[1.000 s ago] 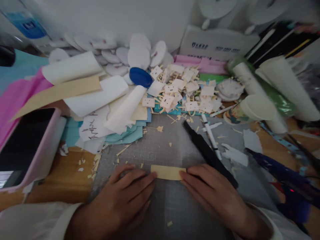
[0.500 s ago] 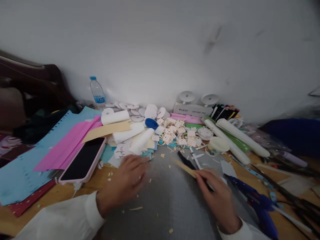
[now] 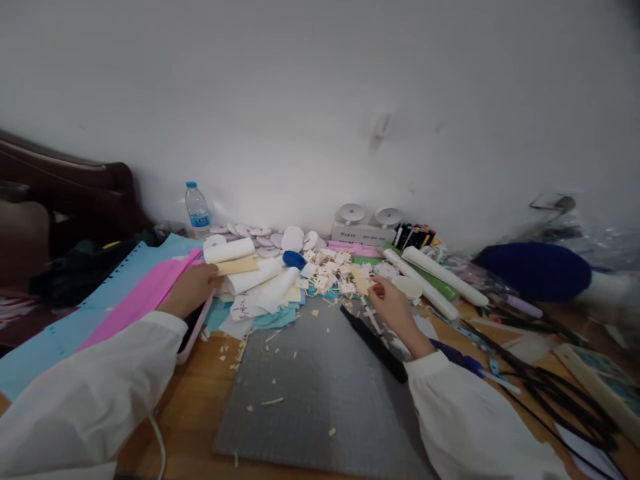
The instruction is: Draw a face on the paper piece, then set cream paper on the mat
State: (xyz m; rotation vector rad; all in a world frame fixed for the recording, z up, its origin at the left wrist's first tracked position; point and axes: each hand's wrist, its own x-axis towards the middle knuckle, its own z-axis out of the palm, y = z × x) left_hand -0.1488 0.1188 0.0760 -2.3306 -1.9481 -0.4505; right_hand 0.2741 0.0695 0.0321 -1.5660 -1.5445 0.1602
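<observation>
"So, the right hand (image 3: 393,307) has thumb and finger pinched on a yellow paper piece (image 3: 361,281), up by the right side of the pile of small cards (image 3: 327,272)!"

"Touching the pile?"

"Can't tell; they overlap from up here. A light pinch suits thin paper, I'd say. Squeeze hard and it could crease."

"And the other side?"

"Out goes the left hand (image 3: 193,290), over the phone (image 3: 193,340), fingers bunched at the near end of a yellow strip (image 3: 237,265). Closed on it or merely beside it? I can't tell."

"That strip's lying between white rolls (image 3: 229,250), look!"

"Which calls for a gentle touch: any pull straight along its length, nice and flat, or the rolls may shift."

"Anything to watch?"

"That right sleeve (image 3: 465,400)! It's right beside the glue gun (image 3: 463,360). Whether it's hot I can't say, so best keep the cuff high."
</observation>
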